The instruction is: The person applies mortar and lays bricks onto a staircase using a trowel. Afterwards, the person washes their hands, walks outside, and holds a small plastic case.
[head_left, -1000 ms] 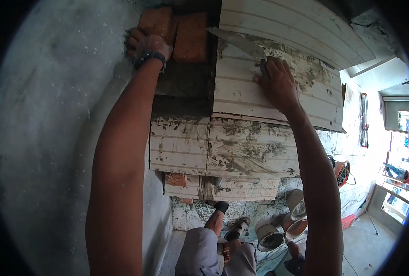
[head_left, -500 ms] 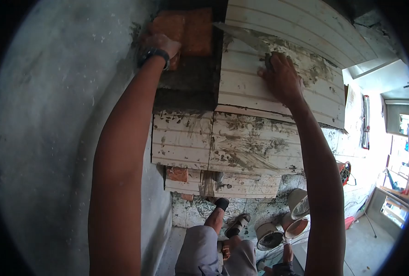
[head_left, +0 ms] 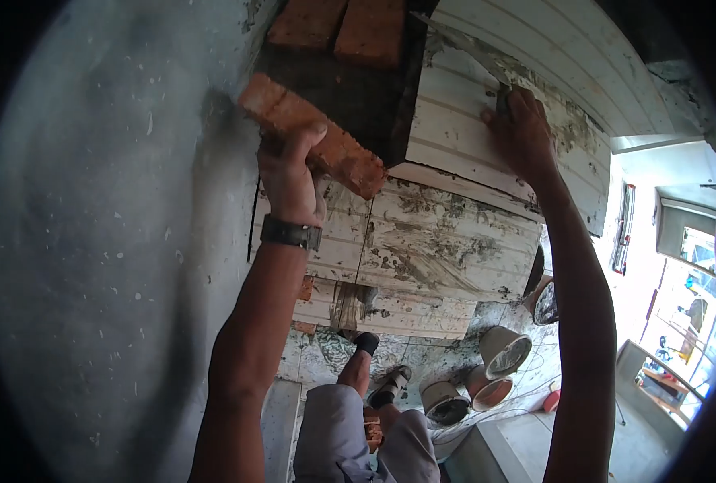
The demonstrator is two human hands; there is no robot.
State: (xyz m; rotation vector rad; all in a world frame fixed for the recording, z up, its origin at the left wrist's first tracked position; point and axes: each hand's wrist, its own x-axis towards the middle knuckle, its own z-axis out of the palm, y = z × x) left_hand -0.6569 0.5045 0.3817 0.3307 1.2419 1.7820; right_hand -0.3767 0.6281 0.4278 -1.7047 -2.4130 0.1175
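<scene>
My left hand (head_left: 294,177), with a dark band at its wrist, is closed round a red brick (head_left: 347,158). The brick slants over the near edge of a dark recess (head_left: 342,97) beside the wall. Farther inside that recess lie two more bricks, a left one (head_left: 306,22) and a right one (head_left: 372,32). Over the mortar-smeared white step (head_left: 454,105), my right hand (head_left: 527,133) grips a trowel (head_left: 472,50) by its handle. Its long blade points up and left, towards the recess.
A grey plastered wall (head_left: 109,201) runs along the left. Lower stained steps (head_left: 446,233) lead down to a wet tiled floor. Several buckets stand there, among them a pale bucket (head_left: 504,350) and a dark-filled one (head_left: 445,404). A person's legs (head_left: 334,427) show at the bottom.
My left hand has drawn a brick back towards me, away from the other two. My right hand still holds the trowel over the step. The view has shifted slightly.
</scene>
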